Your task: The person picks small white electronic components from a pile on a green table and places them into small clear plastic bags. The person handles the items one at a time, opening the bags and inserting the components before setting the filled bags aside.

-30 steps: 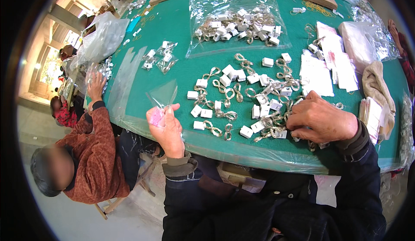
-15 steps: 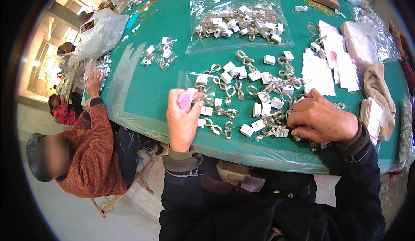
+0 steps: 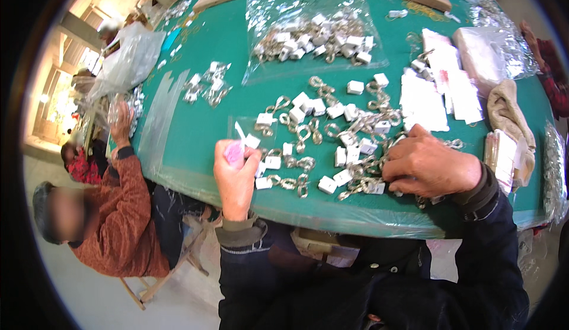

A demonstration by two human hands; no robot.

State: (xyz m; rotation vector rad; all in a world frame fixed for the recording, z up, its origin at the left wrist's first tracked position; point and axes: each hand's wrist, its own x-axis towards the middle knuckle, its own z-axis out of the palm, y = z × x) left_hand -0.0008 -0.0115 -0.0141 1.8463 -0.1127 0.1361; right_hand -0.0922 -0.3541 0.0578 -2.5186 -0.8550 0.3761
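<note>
My left hand point(image 3: 234, 182) is closed at the near edge of the green table, pinching a small clear plastic bag point(image 3: 236, 122). Something pink point(image 3: 234, 152) shows at its thumb and fingertips; I cannot tell if it is held or worn. My right hand point(image 3: 430, 164) rests on the right side of a loose pile, its fingers curled down and their tips hidden. The pile is made of white charger blocks point(image 3: 327, 184) and coiled pale cables point(image 3: 303, 185), spread between my hands.
Beyond the pile lies a large clear bag point(image 3: 308, 69) of blocks and cables. Several small filled bags point(image 3: 207, 84) sit left of it. White paper slips point(image 3: 422, 100) and a beige glove-like cloth point(image 3: 504, 108) lie right. A co-worker point(image 3: 121, 211) sits at the left edge.
The whole view has shifted slightly left. My left hand has tilted, and a white strip now shows above it. My right hand stays on the pile.
</note>
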